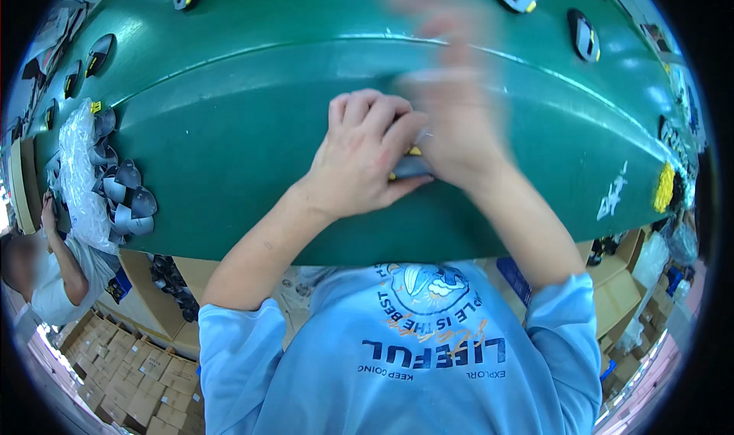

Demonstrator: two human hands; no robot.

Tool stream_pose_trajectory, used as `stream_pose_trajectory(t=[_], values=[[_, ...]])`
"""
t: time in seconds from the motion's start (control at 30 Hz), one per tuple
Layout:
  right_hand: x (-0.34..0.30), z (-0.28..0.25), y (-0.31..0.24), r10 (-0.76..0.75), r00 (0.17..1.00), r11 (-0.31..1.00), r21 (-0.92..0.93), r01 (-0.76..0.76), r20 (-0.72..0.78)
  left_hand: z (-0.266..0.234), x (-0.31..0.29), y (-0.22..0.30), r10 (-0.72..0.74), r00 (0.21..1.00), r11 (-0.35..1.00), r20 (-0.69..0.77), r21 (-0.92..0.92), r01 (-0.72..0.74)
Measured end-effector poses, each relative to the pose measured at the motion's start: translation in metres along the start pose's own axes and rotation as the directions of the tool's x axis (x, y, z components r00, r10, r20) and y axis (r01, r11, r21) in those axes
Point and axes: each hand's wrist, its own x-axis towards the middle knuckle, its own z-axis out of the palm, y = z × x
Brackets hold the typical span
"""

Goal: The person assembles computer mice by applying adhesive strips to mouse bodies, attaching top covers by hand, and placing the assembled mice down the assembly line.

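The left hand (363,148) is clamped on a small grey, plastic-looking piece with yellow parts (411,167), over the smooth green tabletop (229,175); the right hand (460,106), blurred, is just beside it, whether gripping anything I cannot tell; glossy grey curved shells (141,202) lie leftward.

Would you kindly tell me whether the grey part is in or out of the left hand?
In: the left hand curls around the grey part, which shows between forefinger and thumb.
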Motion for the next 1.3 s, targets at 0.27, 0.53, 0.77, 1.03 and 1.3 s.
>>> stream_pose_trajectory(t=[0.27, 0.53, 0.77, 1.03, 1.3], values=[[0.016, -0.065, -0.030, 0.167, 0.980, 0.947, 0.296, -0.128, -0.109, -0.008, -0.005, 0.002, 0.012, 0.998, 1.000, -0.064, -0.012, -0.013], [-0.055, -0.090, 0.000, 0.391, 0.880, 0.856, 0.246, -0.455, 0.269, 0.000, -0.005, 0.002, 0.130, 0.975, 0.991, -0.180, 0.067, -0.120], [-0.068, -0.074, -0.014, 0.458, 0.846, 0.602, 0.606, -0.520, 0.271, -0.009, 0.000, -0.013, -0.031, 0.940, 0.992, -0.339, -0.129, -0.014], [-0.050, -0.054, -0.025, 0.261, 0.955, 0.890, 0.349, -0.294, 0.140, -0.021, 0.005, 0.001, -0.479, 0.817, 0.070, 0.322, -0.913, 0.401], [-0.041, -0.046, -0.014, -0.126, 0.991, 0.992, 0.004, 0.126, -0.047, -0.015, -0.002, -0.020, -0.316, 0.943, 0.207, -0.104, -0.978, -0.038]])
